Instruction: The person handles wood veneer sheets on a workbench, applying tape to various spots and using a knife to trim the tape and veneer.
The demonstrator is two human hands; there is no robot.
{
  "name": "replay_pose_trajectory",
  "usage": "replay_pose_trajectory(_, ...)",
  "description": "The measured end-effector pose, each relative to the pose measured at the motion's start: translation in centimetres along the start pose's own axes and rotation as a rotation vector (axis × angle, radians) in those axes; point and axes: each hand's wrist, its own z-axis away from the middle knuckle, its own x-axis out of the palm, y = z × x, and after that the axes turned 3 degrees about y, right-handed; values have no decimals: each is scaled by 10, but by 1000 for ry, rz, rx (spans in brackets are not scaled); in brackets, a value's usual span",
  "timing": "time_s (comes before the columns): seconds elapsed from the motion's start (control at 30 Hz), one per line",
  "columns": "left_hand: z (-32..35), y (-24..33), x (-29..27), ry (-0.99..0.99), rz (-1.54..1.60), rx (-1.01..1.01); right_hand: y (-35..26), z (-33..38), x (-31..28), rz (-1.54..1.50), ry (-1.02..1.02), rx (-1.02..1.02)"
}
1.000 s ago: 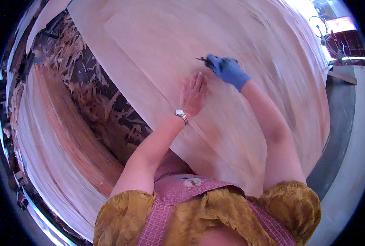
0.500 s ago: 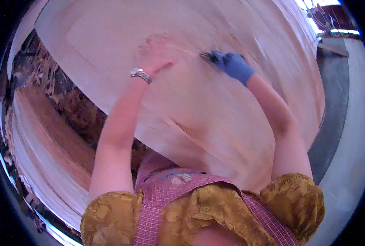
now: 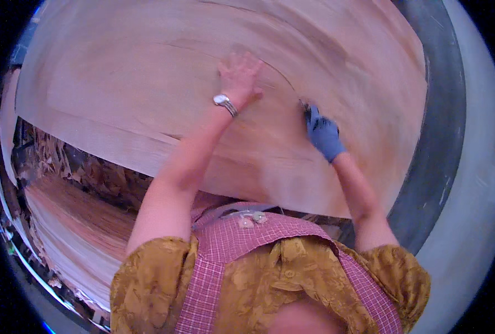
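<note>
I see the bare left hand (image 3: 239, 75) pressed flat, fingers spread, on the wide pale wood veneer sheet (image 3: 147, 83) lying across the bench — I judge it pins the sheet steady. Just to its right, the blue-gloved right hand (image 3: 323, 136) is closed around a small dark cutting tool (image 3: 306, 108) whose tip touches the veneer.

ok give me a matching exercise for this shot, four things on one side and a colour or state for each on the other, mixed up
Things:
1. left hand
2. right hand
3. wristwatch
4. veneer sheet

Colour or state:
a. in a blue glove, gripping a small tool
b. pale wood, spread wide under both hands
c. bare, pressed flat on the sheet
d. silver, on the left wrist

Pairs: 1-c, 2-a, 3-d, 4-b
</note>
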Motion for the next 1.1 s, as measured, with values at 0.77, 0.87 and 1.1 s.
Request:
replay_pose_trajectory(0.77,68,-95,-55,129,303,172,-79,105,75,-509,685,64)
replay_pose_trajectory(0.87,141,-321,-35,216,-418,-29,-183,8,28,-414,670,-286)
replay_pose_trajectory(1.1,161,-457,-83,235,-708,32,-288,-87,19,-203,573,-192)
